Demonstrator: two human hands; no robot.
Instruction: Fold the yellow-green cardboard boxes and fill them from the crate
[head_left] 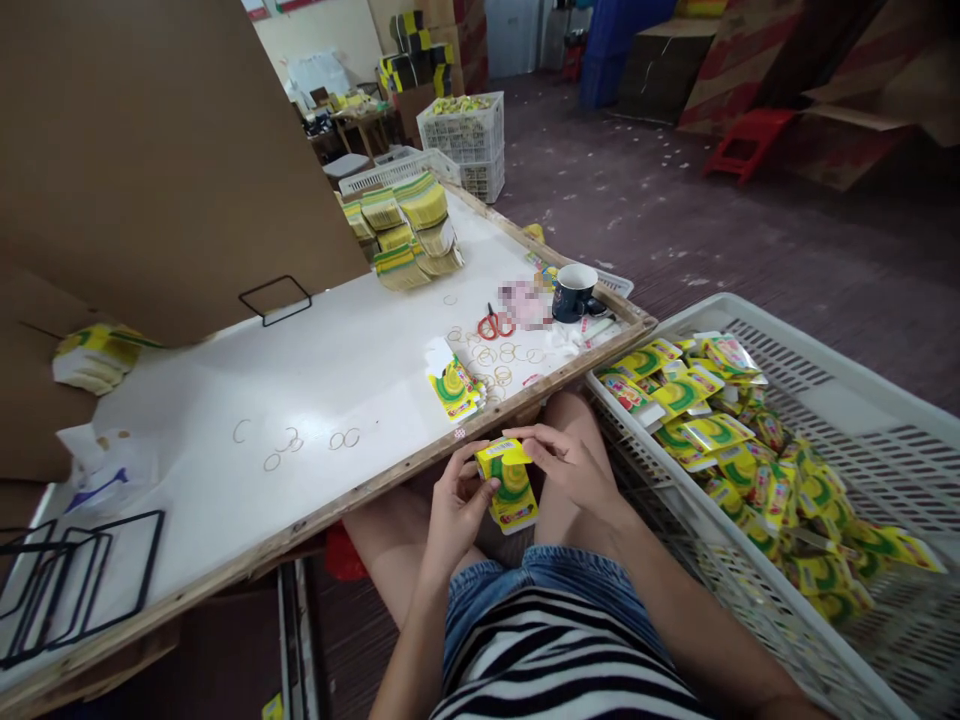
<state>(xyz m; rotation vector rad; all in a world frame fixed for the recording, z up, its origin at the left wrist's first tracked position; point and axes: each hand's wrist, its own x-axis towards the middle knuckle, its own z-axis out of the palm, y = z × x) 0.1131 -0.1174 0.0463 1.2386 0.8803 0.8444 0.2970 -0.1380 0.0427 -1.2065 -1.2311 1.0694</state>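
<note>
The left hand (457, 500) and right hand (574, 465) close their fingers on a small yellow and green paper packet stack (511, 490), just off the near edge of the white tabletop (225, 400). On that edge lies another yellow packet pile (454, 388), maybe banded. Farther in lie red scissors (495, 325).

Both bare forearms reach forward and meet low over the lap. The left grip (457, 500) is turned palm inward, thumb on top and fingers curled around a small bundle of packets (512, 495). The right grip (574, 465) lies palm down, wrist slightly bent, its fingertips pinching the bundle's top edge.
</note>
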